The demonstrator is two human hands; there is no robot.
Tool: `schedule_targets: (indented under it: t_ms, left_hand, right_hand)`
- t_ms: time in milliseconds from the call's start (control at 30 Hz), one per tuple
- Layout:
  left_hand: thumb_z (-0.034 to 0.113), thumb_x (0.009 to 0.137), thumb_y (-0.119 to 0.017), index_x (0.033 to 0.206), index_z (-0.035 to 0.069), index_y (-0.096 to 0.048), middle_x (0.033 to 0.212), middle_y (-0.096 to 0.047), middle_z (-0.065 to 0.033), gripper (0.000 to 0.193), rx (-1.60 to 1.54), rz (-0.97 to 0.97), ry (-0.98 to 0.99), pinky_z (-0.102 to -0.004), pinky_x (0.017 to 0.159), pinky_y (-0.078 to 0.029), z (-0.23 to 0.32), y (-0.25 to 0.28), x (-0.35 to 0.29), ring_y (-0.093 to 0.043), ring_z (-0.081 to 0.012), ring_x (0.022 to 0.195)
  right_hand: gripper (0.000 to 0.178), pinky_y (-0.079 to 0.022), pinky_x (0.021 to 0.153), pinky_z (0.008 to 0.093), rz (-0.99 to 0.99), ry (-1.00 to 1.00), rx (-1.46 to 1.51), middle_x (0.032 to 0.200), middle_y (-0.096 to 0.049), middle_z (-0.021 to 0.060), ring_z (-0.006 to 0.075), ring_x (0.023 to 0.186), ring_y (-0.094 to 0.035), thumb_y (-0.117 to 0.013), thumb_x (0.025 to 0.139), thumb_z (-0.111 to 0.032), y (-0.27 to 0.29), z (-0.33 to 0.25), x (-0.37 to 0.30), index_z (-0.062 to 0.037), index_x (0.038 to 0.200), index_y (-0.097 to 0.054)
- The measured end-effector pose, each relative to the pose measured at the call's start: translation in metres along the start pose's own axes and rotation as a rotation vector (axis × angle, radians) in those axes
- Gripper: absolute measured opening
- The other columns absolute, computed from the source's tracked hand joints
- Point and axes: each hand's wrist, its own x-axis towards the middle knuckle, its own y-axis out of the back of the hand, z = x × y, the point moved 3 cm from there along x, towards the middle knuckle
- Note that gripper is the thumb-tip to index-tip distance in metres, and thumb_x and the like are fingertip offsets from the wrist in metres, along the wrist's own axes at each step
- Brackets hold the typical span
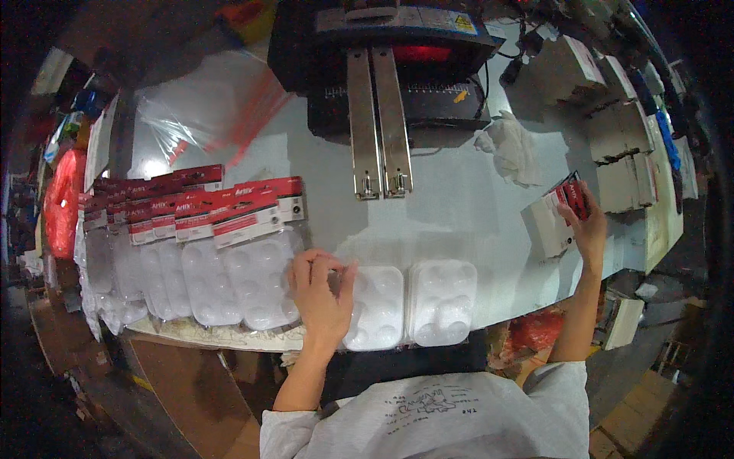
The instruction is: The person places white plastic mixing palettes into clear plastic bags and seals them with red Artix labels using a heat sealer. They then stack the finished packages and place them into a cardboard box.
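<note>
At six o'clock on the pale grey worktable (459,206), the left hand (323,294) rests fingers spread and flat on a white moulded plastic palette tray (376,306) — a second bare tray (443,298) lies just beside it. At three o'clock the right hand (587,226) grips a red-and-black printed header card (572,195) over a white card box (544,226). Finished red-topped packs (206,252) overlap at nine o'clock; judging by this, two trays remain. A black sealing machine (382,69) stands at twelve — clear of both hands.
</note>
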Motion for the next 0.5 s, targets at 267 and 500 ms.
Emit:
schedule_targets:
  t_ms: [267, 500]
  left_hand:
    - [0.005, 0.088, -0.056, 0.101, -0.003, -0.054, 0.091, -0.067, -0.013, 0.015, -1.248, -0.264, 0.428, -0.0263, 0.081, -0.047, 0.027, 0.024, -0.009, -0.063, -0.0181, 0.093]
    - [0.012, 0.09, -0.056, 0.087, -0.002, -0.058, 0.082, -0.067, -0.0058, 0.014, -0.821, -0.298, 0.306, -0.0222, 0.074, -0.043, 0.041, 0.023, -0.011, -0.056, -0.008, 0.076]
  right_hand:
    - [0.039, -0.051, 0.072, 0.0271, -0.204, 0.003, 0.333, 0.092, -0.068, 0.0071, 0.0144, 0.079, -0.064, -0.072, 0.074, -0.012, -0.031, -0.139, -0.058, 0.0027, 0.107, -0.059]
    - [0.033, -0.041, 0.053, 0.0225, -0.85, 0.152, 0.321, 0.065, -0.06, 0.0068, 0.0065, 0.056, -0.047, -0.077, 0.07, -0.024, -0.096, -0.233, -0.078, 0.0013, 0.087, -0.063]
